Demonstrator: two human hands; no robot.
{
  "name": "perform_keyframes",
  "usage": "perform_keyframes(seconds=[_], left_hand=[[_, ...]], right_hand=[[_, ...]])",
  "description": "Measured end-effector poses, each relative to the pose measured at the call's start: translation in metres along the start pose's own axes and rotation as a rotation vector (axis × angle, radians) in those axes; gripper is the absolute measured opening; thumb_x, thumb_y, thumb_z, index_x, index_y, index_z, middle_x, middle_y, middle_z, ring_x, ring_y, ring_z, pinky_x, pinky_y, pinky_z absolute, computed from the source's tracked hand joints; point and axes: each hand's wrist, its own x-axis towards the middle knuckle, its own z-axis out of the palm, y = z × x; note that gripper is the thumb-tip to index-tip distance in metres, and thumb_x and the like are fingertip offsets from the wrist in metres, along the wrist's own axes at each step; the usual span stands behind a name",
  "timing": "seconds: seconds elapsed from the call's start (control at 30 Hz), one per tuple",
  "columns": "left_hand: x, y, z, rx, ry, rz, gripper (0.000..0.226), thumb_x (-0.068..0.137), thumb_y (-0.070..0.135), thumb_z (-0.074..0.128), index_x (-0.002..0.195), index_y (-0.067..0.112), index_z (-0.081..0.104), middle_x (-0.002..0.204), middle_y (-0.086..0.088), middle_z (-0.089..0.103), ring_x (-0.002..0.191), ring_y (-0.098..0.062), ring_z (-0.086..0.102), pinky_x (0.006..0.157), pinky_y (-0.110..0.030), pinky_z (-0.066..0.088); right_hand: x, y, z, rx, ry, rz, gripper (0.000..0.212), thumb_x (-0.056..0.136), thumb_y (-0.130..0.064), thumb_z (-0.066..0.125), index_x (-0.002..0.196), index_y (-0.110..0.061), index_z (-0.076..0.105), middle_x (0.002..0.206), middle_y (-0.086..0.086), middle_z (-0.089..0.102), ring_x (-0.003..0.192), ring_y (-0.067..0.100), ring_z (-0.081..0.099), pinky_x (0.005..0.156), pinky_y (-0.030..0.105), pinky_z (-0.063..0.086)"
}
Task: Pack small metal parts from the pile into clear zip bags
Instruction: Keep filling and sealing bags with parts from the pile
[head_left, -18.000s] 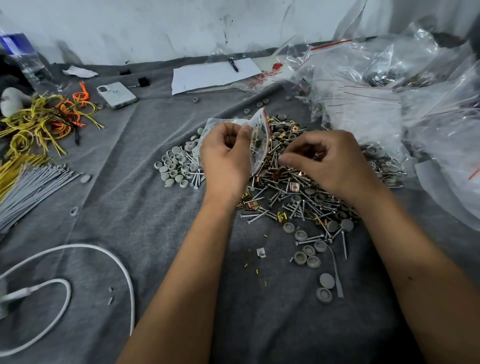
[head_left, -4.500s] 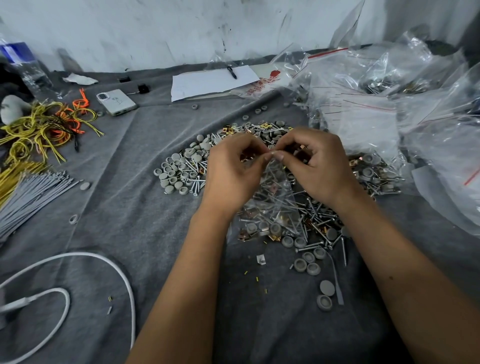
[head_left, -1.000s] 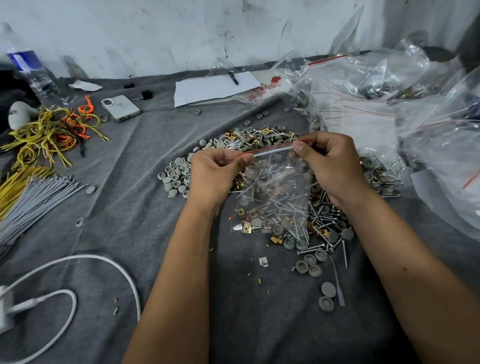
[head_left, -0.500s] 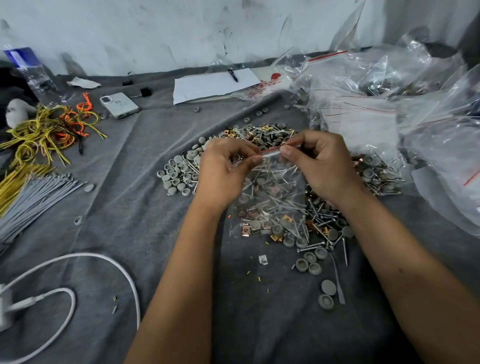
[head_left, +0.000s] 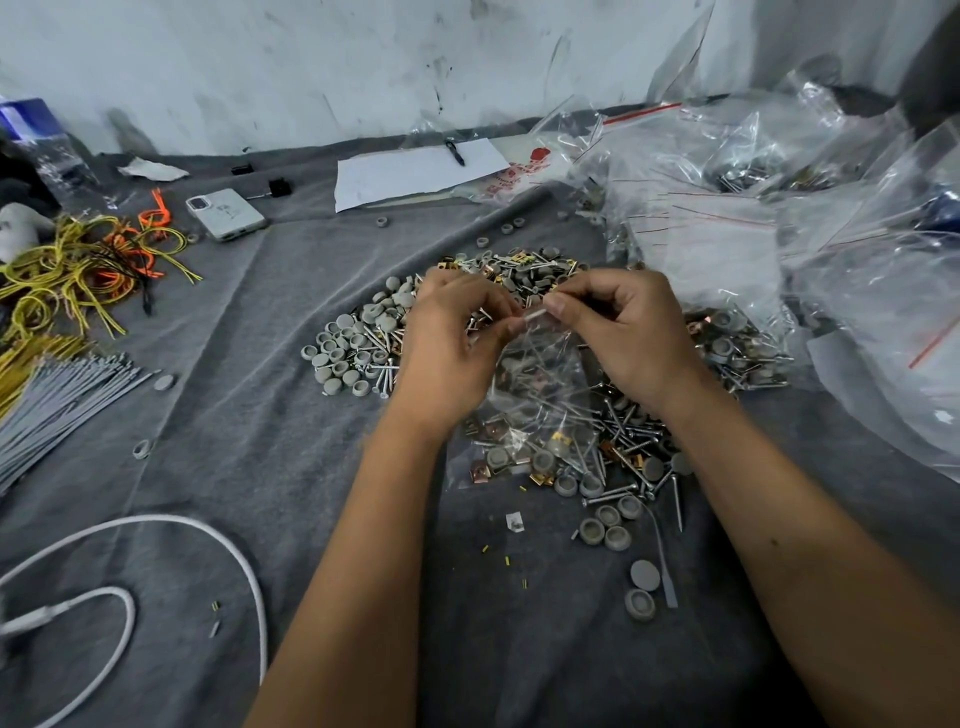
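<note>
Right now my left hand (head_left: 451, 347) and my right hand (head_left: 623, 332) meet fingertip to fingertip, both pinching the top edge of a small clear plastic zip bag (head_left: 535, 405). Screws, grey caps and brass-coloured clips show through the bag, which hangs from my fingers above the heap of loose silver screws and grey round caps (head_left: 524, 270) on the grey cloth (head_left: 234, 415). Off to my right lies a mound of clear bags with red zip lines (head_left: 727, 228).

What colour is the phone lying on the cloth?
The phone is white, seen in the head view.
</note>
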Motion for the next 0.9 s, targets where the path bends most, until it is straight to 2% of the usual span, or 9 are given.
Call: perform_keyframes(seconds=[0.13,0.33,0.47,0.63,0.73,0.83,0.9], left_hand=[[-0.0008,0.0006,0.0027,0.049,-0.009,0.059,0.013,0.092,0.027,0.077,0.087,0.015,0.073,0.096,0.008,0.072,0.106,-0.02,0.054,0.092,-0.035,0.04],[-0.0004,0.0004,0.009,0.051,0.008,0.119,0.011,0.088,0.017,0.081,0.08,0.014,0.074,0.101,0.01,0.072,0.109,-0.018,0.049,0.091,-0.026,0.036],[-0.0002,-0.0003,0.0071,0.019,0.043,0.084,0.01,0.088,0.024,0.08,0.081,0.019,0.074,0.102,0.011,0.07,0.111,-0.017,0.05,0.093,-0.02,0.036],[-0.0005,-0.0015,0.009,0.066,0.046,0.105,0.011,0.092,0.028,0.076,0.088,0.019,0.072,0.102,0.009,0.07,0.108,-0.02,0.051,0.091,-0.025,0.038],[-0.0012,-0.0012,0.0096,0.055,0.015,0.098,0.008,0.09,0.023,0.078,0.09,0.018,0.072,0.104,0.01,0.07,0.108,-0.019,0.051,0.091,-0.024,0.038],[0.0002,-0.0007,0.0079,0.034,0.001,0.082,0.008,0.086,0.015,0.082,0.085,0.013,0.074,0.108,0.009,0.072,0.111,-0.018,0.05,0.092,-0.019,0.035],[0.0007,0.0014,0.0074,0.009,-0.009,0.065,0.008,0.085,0.012,0.082,0.083,0.011,0.074,0.108,0.009,0.072,0.112,-0.018,0.05,0.093,-0.021,0.037]], right_hand=[[-0.0002,-0.0021,-0.0017,-0.023,0.013,-0.026,0.003,0.091,-0.013,0.077,0.094,-0.014,0.078,0.083,-0.004,0.076,0.078,0.011,0.073,0.073,0.026,0.058],[-0.0041,-0.0055,0.0027,-0.126,-0.025,-0.098,0.006,0.09,-0.016,0.078,0.091,-0.01,0.079,0.08,-0.004,0.075,0.076,0.012,0.072,0.073,0.039,0.06],[-0.0038,-0.0052,0.0008,-0.079,-0.023,-0.079,0.007,0.091,-0.016,0.077,0.095,-0.012,0.08,0.085,-0.005,0.076,0.08,0.008,0.073,0.076,0.034,0.061],[-0.0033,-0.0037,0.0005,-0.103,-0.014,-0.107,0.006,0.092,-0.012,0.076,0.096,-0.009,0.079,0.087,-0.003,0.076,0.083,0.011,0.072,0.077,0.035,0.06],[-0.0027,-0.0036,-0.0002,-0.127,-0.073,-0.155,0.003,0.092,-0.011,0.076,0.093,-0.01,0.078,0.083,-0.006,0.074,0.079,0.007,0.069,0.072,0.029,0.057],[-0.0014,-0.0027,0.0003,-0.162,-0.09,-0.187,0.003,0.091,-0.012,0.077,0.091,-0.009,0.078,0.081,-0.006,0.073,0.077,0.008,0.069,0.07,0.028,0.055],[-0.0019,-0.0029,0.0016,-0.16,-0.093,-0.189,0.004,0.091,-0.013,0.076,0.092,-0.01,0.079,0.082,-0.006,0.073,0.077,0.007,0.069,0.07,0.025,0.054]])
